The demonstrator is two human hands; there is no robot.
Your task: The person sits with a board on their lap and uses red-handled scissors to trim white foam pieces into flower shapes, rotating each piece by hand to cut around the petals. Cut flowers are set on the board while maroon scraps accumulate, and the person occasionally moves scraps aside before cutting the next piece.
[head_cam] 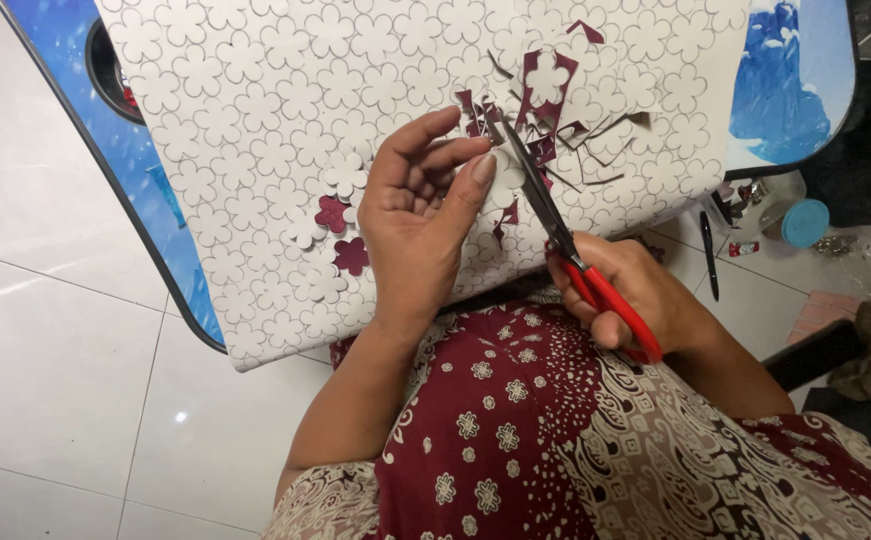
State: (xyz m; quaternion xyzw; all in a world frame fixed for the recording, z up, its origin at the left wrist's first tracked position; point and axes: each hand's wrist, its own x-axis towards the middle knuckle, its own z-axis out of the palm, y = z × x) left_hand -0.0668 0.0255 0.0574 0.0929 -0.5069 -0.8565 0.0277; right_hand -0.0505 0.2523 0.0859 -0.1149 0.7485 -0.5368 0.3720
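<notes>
My left hand point(418, 210) pinches a small white flower-shaped paper piece point(506, 172) between thumb and fingers, palm turned up. My right hand point(636, 295) grips red-handled scissors point(566, 240) whose dark blades reach up to that piece. Both hands hover over a large white sheet point(256, 90) printed with flower outlines. It lies on a small blue-topped table point(171, 215). Cut-out flowers, white point(344, 175) and maroon point(352, 256), lie on the sheet left of my left hand. Maroon and white scraps point(551, 80) are scattered above the scissors.
A dark bowl point(111, 70) sits at the table's far left under the sheet. On the white tiled floor at the right lie a black pen point(709, 255), a container with a blue lid point(804, 222) and small clutter. My patterned maroon dress point(556, 430) fills the foreground.
</notes>
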